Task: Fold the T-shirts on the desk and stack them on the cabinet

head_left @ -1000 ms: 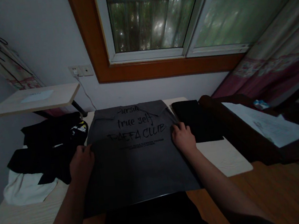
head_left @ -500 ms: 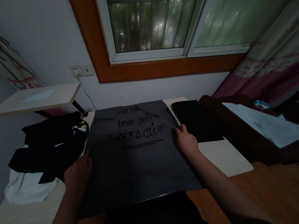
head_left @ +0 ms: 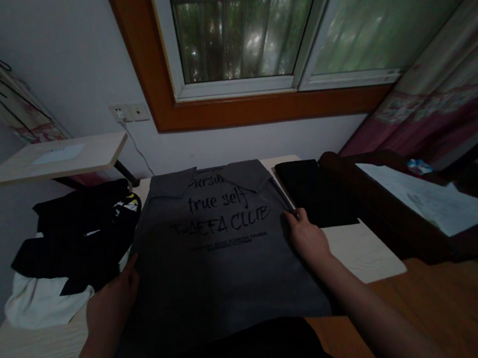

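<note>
Grey shirt [head_left: 244, 284] lies spread flat on the pale table [head_left: 367, 250], mid-view, print face up. Clock is read around the shirt, 12 being the window side. Long axis looks like it runs 12 to 6. Print reads upright for the wearer, tops of letters to 12. Far end has two flaps folded inward, at 11 and 1, one partly over the top line of print; too dim to tell if they are sleeves or other cloth. Near end points to 6, past the table's front edge and above dark cloth [head_left: 249, 357] at the wearer's lap; its corner at 7 sticks out furthest.

Left hand [head_left: 113, 301] at 8 to 9, on the shirt's side edge, fingers close together and pointing to 1; too dark to tell if they pinch the fabric. Right hand [head_left: 310, 239] at 3, thumb and fingers pinching the opposite side edge.

Black clothes [head_left: 66, 243] heaped at 10, just beside the shirt, over a white cloth [head_left: 39, 302]. Raised shelf [head_left: 99, 153] further out at 10. Flat black rectangle [head_left: 314, 195] at 2, near the right hand. Paper sheet [head_left: 426, 195] well apart, at 3. Window [head_left: 237, 32] at 12 to 1.
</note>
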`<state>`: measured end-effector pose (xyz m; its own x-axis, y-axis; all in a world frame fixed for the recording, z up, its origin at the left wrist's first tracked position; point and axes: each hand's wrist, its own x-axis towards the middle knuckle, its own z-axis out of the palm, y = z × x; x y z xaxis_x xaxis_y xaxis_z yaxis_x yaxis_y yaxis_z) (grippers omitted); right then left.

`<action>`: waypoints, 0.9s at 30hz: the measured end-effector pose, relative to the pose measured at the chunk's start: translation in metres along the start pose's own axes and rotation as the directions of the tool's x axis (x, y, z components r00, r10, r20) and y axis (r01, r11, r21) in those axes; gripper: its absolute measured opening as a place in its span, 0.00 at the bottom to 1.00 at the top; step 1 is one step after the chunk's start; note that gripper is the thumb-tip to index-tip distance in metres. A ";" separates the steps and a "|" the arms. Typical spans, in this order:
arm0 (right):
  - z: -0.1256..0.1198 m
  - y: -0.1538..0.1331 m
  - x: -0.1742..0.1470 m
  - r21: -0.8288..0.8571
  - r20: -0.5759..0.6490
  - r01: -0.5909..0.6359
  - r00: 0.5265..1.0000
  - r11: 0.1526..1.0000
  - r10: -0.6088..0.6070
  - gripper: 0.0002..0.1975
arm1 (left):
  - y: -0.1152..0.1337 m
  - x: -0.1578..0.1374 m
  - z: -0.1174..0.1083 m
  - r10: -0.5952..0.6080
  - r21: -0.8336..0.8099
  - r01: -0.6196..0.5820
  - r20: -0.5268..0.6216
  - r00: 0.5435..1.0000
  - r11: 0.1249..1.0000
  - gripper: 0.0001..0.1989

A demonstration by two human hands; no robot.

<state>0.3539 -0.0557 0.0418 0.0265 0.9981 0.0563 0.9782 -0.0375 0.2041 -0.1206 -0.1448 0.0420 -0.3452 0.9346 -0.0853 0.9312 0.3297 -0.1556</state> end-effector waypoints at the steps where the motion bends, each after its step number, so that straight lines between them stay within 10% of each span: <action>1: 0.000 0.000 -0.002 -0.003 0.007 -0.002 1.000 1.000 0.002 0.24 | 0.000 -0.002 0.000 0.005 -0.004 -0.005 0.005 1.000 1.000 0.28; 16: -0.014 -0.016 0.064 -0.053 -0.064 0.025 0.998 0.998 -0.029 0.20 | 0.047 0.058 -0.039 0.134 0.029 -0.131 -0.178 0.975 0.991 0.26; 27: -0.010 -0.018 0.096 -0.063 -0.029 0.003 1.000 0.998 -0.005 0.19 | 0.050 0.101 -0.022 0.086 -0.016 -0.090 -0.163 0.983 0.996 0.26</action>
<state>0.3371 0.0400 0.0533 0.0160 0.9963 0.0841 0.9633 -0.0379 0.2658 -0.1066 -0.0311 0.0477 -0.2400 0.9687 0.0636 0.9602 0.2465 -0.1316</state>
